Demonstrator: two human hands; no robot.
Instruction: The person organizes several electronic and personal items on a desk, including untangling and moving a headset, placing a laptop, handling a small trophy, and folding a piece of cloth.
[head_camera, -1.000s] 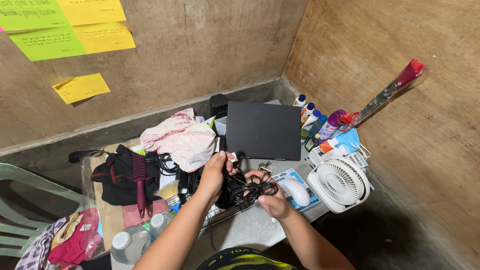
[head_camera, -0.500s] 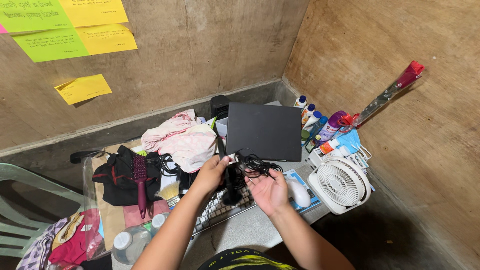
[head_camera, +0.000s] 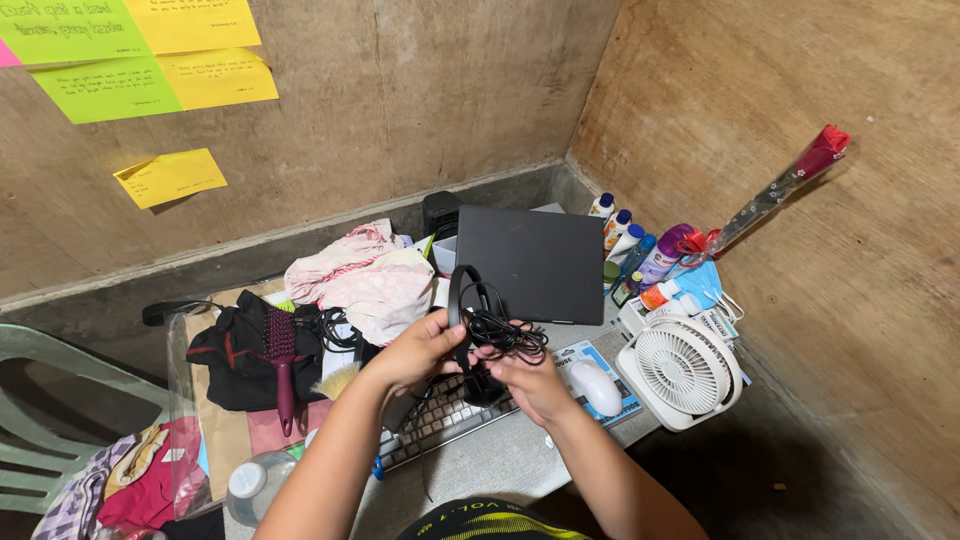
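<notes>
Since half a second ago my right hand (head_camera: 535, 378), which lay open and palm-up under the loose cable, has turned over and closed its fingers on the tangle of black cable (head_camera: 510, 335), and the black headphones (head_camera: 468, 325) have come up so the headband now arches above both hands. My left hand (head_camera: 420, 350) has stayed clamped on the headband's lower left side. The two hands have drawn close together, nearly touching. I cannot make out where the cable joins the headphones, and the lower earcup is partly hidden behind my fingers; my left forearm covers part of the keyboard (head_camera: 440, 425). The headphones sit between the hands, held above the keyboard and just in front of the closed dark laptop (head_camera: 530, 265), the cable bunched at their right against my right thumb. On the tabletop (head_camera: 500, 465) a white mouse (head_camera: 594, 385) lies just beside my right hand, a small white fan (head_camera: 680, 370) beyond it, and a maroon hairbrush (head_camera: 279, 355) on a black cloth well to the left.
</notes>
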